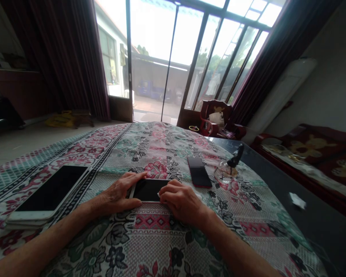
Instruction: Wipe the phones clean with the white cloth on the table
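Observation:
In front of me a phone with a white frame and dark screen (146, 190) lies flat and sideways on the patterned cloth. My left hand (118, 193) grips its left end, thumb along the near edge and fingers along the far edge. On the right part of the screen rests my right hand (180, 198), its fingers bunched together. A small bit of white material, perhaps tissue or cloth (158, 195), shows under those fingertips; most of it is hidden. To the right lies a second phone, dark with a red edge (200, 172).
White tablets (34, 214) lie stacked at the left. A clear glass container (223, 173) with a black top stands at the right. Beyond the floral cloth (150, 246), a crumpled white piece (297, 201) lies on a dark surface. Red wooden seats (216, 109) stand farther back.

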`<state>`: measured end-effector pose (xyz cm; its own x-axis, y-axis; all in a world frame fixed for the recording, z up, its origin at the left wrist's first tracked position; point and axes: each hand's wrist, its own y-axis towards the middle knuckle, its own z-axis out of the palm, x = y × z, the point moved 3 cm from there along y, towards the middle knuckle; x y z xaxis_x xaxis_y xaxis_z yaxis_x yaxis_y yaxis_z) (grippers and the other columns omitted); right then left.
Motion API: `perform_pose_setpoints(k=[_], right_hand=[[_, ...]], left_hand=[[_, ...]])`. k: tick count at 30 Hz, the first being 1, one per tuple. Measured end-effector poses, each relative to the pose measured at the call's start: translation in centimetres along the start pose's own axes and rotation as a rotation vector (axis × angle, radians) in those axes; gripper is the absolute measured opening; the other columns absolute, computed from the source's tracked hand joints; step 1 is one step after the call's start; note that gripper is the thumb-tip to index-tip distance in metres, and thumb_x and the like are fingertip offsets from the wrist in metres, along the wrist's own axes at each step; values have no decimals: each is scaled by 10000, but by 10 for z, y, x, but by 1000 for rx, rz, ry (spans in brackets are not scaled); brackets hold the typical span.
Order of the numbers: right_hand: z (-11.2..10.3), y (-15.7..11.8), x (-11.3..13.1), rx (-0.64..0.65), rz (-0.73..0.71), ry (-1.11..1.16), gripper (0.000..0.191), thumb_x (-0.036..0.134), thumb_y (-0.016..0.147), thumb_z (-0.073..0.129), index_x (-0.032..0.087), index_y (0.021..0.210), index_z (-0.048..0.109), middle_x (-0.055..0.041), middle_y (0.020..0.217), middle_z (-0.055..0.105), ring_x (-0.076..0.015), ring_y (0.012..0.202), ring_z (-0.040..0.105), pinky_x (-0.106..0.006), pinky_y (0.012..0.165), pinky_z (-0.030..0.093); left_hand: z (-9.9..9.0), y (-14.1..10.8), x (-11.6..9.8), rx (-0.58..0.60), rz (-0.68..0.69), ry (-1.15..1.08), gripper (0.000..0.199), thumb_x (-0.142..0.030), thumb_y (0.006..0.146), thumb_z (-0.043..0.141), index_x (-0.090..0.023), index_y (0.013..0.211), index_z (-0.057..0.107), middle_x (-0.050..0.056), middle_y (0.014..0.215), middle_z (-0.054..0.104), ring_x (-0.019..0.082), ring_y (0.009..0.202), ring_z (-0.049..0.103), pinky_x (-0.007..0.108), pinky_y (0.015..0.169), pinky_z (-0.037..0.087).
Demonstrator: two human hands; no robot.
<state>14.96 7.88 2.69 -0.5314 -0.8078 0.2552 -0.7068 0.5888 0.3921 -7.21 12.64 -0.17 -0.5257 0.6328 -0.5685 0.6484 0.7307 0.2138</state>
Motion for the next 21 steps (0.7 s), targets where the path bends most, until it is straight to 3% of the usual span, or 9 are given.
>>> perform_pose_setpoints(k=[7,13,21], right_hand=[[0,-1,-13,-91,220,-99,217,53,843,475,177,820,651,-48,908,671,-177,898,540,-294,784,482],[11,6,4,-12,116,-95,197,98,875,492,183,804,654,-34,907,673,-162,872,534,-265,778,478],[6,24,-23,8,264,-203,202,73,865,497,179,848,668,-48,910,669,-170,900,532,-268,801,466]], left_hand=[[-1,1,-3,-16,14,9,749,-342,778,635,-267,1435,284,67,1319,479,275,1200,440,421,1025,364],[1,1,0,-26,19,-2,768,-334,763,654,-255,1434,289,73,1299,484,285,1200,429,426,1022,363],[-1,1,-3,-5,18,-6,755,-352,778,642,-259,1435,283,71,1295,476,273,1187,439,423,1019,367]])
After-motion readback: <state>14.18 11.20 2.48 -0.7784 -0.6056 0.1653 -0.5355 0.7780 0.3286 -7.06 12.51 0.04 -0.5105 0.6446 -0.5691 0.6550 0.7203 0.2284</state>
